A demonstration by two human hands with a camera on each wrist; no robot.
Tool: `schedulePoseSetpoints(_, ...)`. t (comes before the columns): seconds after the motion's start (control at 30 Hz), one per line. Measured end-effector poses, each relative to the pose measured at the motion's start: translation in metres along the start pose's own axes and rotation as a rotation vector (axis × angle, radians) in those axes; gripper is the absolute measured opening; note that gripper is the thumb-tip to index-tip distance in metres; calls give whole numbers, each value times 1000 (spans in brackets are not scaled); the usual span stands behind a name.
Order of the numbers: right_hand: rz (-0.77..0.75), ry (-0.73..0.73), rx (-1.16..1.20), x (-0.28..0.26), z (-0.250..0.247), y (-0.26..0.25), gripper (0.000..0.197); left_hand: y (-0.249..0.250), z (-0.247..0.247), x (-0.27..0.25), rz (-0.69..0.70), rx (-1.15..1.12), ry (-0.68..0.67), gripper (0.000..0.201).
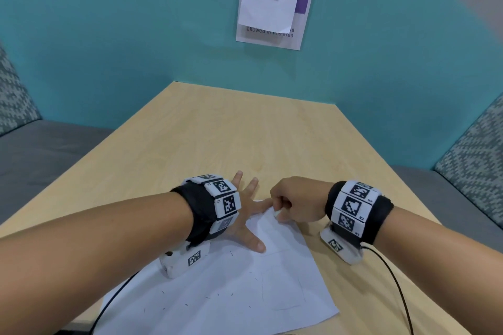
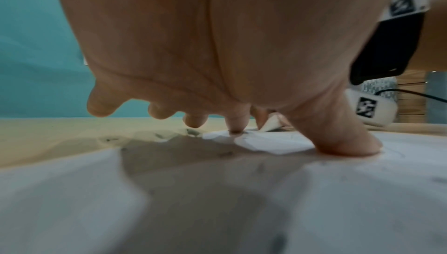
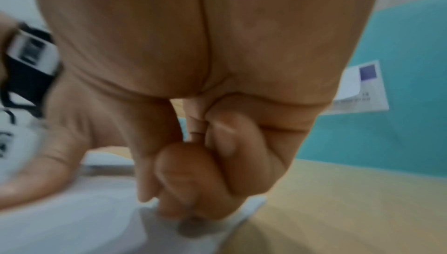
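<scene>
A white sheet of paper point(image 1: 231, 280) with faint pencil lines and dark specks lies on the wooden table point(image 1: 245, 130) in front of me. My left hand point(image 1: 246, 219) is spread flat, its thumb and fingers pressing on the sheet's far part; the left wrist view shows the thumb point(image 2: 350, 143) on the paper point(image 2: 217, 200). My right hand point(image 1: 283, 208) is curled and pinches the sheet's far corner, which looks slightly lifted point(image 2: 271, 124). In the blurred right wrist view its thumb and fingers point(image 3: 205, 172) close together on the paper's edge point(image 3: 72, 220).
A paper-covered sign point(image 1: 275, 12) hangs on the teal wall behind the table. Grey bench seats point(image 1: 40, 149) with patterned cushions point(image 1: 468, 149) flank the table. Black cables point(image 1: 392, 275) run from both wrist devices toward the near edge.
</scene>
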State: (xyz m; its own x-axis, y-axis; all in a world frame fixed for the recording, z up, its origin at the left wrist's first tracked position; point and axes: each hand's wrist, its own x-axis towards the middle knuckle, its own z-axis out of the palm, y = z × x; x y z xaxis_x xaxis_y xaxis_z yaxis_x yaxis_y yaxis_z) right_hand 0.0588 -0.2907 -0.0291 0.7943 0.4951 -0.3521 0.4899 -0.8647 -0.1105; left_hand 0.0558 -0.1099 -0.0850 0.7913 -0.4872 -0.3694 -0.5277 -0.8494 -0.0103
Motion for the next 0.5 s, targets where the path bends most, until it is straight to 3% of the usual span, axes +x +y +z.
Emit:
schedulePoseSetpoints(0.2, 46, 16, 31, -2, -7, 7, 11, -1, 1, 0, -6, 15, -2, 110)
schedulePoseSetpoints(0.37, -32, -53, 30, -7, 2, -5, 11, -1, -2, -2, 1, 5, -11, 109)
schedulePoseSetpoints(0.5, 31, -3, 33, -6, -6, 5, 10, -1, 1, -1, -7, 11, -2, 111)
